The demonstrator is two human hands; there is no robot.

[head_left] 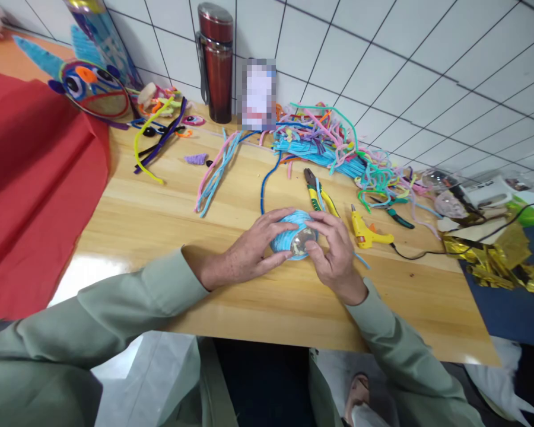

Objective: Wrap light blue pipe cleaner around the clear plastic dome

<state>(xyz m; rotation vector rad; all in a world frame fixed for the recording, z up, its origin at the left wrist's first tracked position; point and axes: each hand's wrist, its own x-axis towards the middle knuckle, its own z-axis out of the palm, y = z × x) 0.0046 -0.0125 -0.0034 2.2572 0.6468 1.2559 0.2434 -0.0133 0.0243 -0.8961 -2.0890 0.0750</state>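
Note:
Between my two hands is a round ball wrapped in light blue pipe cleaner, with a clear, shiny patch bare on its near right side. My left hand grips it from the left, fingers over the top and thumb along the lower edge. My right hand holds its right side, with the thumb on the bare patch. Just beyond the ball lie pliers with yellow and green handles. A yellow glue gun rests to the right of my right hand.
Along the tiled wall lies a heap of coloured pipe cleaners. A red-brown thermos and a blurred phone-like panel stand behind. At left are a decorated figure and red cloth; gold foil and a black cord lie right.

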